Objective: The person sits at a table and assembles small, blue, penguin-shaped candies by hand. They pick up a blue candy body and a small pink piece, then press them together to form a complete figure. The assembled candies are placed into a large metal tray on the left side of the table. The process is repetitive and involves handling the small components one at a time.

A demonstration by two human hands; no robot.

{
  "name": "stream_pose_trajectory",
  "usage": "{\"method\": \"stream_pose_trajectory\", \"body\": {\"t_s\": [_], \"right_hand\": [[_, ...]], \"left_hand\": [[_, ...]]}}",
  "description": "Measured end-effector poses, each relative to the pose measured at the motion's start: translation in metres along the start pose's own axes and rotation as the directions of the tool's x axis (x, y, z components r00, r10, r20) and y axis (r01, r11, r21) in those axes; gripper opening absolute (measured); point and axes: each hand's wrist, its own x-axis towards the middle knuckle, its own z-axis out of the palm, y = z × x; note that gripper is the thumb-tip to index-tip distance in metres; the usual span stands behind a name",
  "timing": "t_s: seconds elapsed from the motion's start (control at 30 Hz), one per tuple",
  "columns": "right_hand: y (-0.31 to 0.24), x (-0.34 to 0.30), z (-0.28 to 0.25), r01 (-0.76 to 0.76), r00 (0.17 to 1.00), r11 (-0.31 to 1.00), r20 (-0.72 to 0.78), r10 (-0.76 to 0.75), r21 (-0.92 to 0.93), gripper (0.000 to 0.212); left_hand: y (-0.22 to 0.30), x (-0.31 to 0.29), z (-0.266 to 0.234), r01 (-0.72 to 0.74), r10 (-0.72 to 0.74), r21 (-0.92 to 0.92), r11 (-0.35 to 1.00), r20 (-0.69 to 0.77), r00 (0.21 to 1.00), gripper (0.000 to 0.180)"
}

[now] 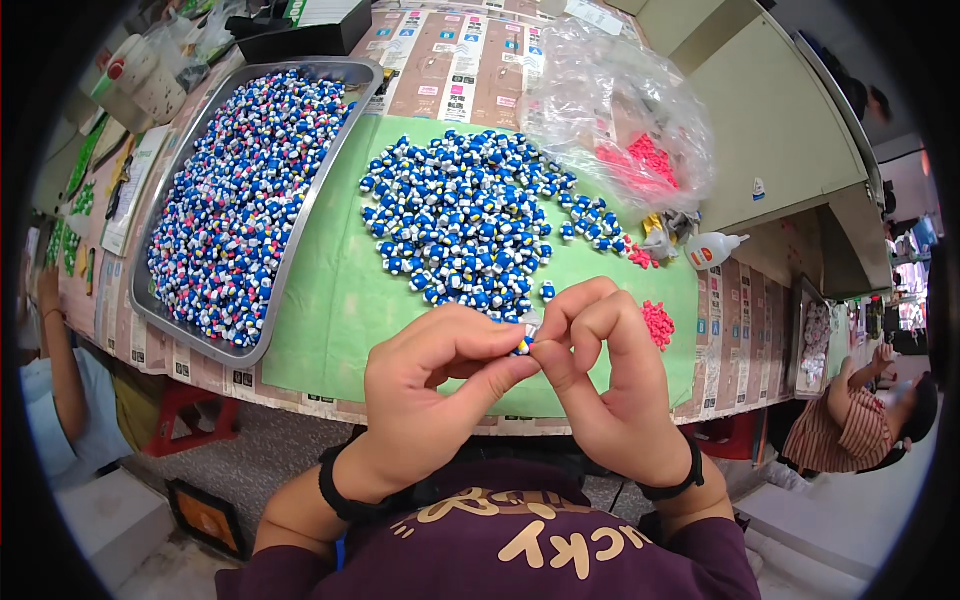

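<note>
My left hand (440, 375) pinches a tiny blue, white and yellow plastic piece (523, 346) between thumb and forefinger. Close against it, my right hand (610, 365) has its thumb and forefinger pressed together; whatever they hold is too small or hidden to make out. Both hands meet over the near edge of a green sheet (320, 330). Just beyond my fingers spreads a large heap of matching blue and white pieces (460, 215). To the right of my right hand lies a small pile of pink pieces (657, 325).
A metal tray (262, 345) full of blue, white and pink pieces stands at left. A clear plastic bag (610, 90) with pink pieces lies at far right, near a white squeeze bottle (712, 250). A cabinet (770, 130) borders the right side. Other people sit at both sides.
</note>
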Motion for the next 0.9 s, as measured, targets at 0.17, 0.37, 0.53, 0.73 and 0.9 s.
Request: {"method": "stream_pose_trajectory", "body": {"t_s": [0.17,0.37,0.53,0.73,0.9], "right_hand": [[0.008,-0.003,0.000,-0.172,0.985,0.955,0.011,0.174,0.243,0.030],[0.019,-0.001,-0.021,-0.221,0.972,0.898,0.007,0.236,0.379,0.029],[0.034,-0.011,-0.080,-0.286,0.893,0.924,-0.279,0.353,0.255,0.023],[0.062,-0.036,-0.101,-0.470,0.872,0.872,-0.222,0.435,-0.135,0.016],[0.069,-0.041,-0.107,-0.465,0.880,0.845,-0.245,0.408,-0.263,0.010]], "left_hand": [[-0.003,0.001,-0.007,-0.229,0.212,0.262,0.938,0.092,0.973,0.021],[0.009,0.002,-0.033,-0.304,0.270,0.360,0.882,0.143,0.952,0.018],[0.014,0.005,-0.125,-0.133,0.380,0.620,0.774,-0.286,0.880,0.016],[0.031,0.024,-0.123,0.146,0.385,0.850,0.506,-0.374,0.844,0.027],[0.006,0.033,-0.073,-0.164,0.036,0.818,0.551,0.174,0.984,0.025]]}}
